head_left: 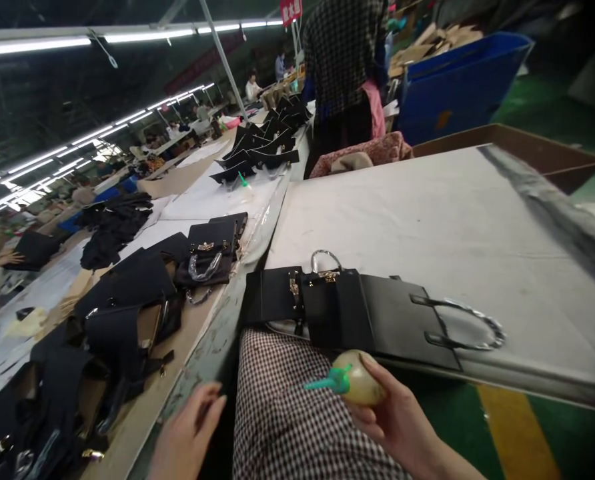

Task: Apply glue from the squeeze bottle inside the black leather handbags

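Note:
My right hand [392, 413] is wrapped round a squat, yellowish glue bottle [362, 383], whose green nozzle points left. It hangs above my checkered lap [282, 407]. Lower left, my left hand [190, 430] is slightly blurred, its fingers loosely bent and thumb apart, with nothing in them; it hovers by the edge of the left table. Just beyond the bottle, a black handbag panel [397, 313] with a plastic-wrapped handle [477, 323] lies on the white table. Overlapping it are black bag pieces with gold clasps, one a small black panel [272, 293] at the left.
Black bag parts [122, 287] crowd the brown-covered left table. Farther back stand another green-tipped bottle [245, 187] and black flaps [262, 147]. A person [345, 67] in a plaid top stands ahead, near a blue bin [457, 87]. The white table [402, 220] spreads to my right.

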`<control>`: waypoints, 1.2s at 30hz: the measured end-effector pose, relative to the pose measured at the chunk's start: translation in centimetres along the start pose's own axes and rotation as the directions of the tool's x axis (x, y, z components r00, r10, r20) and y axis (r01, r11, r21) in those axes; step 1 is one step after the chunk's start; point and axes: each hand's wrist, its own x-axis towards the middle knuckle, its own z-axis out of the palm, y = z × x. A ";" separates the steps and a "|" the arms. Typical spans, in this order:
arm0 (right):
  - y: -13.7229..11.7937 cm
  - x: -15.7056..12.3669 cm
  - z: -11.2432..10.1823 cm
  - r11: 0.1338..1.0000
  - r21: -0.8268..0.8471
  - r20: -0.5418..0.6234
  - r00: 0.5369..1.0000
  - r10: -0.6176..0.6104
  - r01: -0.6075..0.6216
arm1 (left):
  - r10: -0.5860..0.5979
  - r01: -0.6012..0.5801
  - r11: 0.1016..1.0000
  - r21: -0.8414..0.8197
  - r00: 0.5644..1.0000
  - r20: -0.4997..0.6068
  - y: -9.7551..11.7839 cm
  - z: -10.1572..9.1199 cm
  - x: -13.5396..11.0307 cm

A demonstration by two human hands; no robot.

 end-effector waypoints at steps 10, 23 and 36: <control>-1.1 -2.7 -2.9 1.000 0.012 -0.085 0.996 -0.014 0.015 | 0.413 -0.503 0.682 0.531 0.864 0.288 6.8 17.3 17.5; -1.7 -1.8 -0.5 0.991 -0.006 0.000 0.991 -0.134 0.134 | 0.591 -0.546 0.518 0.659 0.785 0.186 8.8 9.9 22.2; -5.1 -2.9 1.3 0.983 0.047 0.077 0.980 -0.181 0.178 | 0.363 -0.253 0.925 0.283 0.809 -0.463 6.0 -7.0 12.1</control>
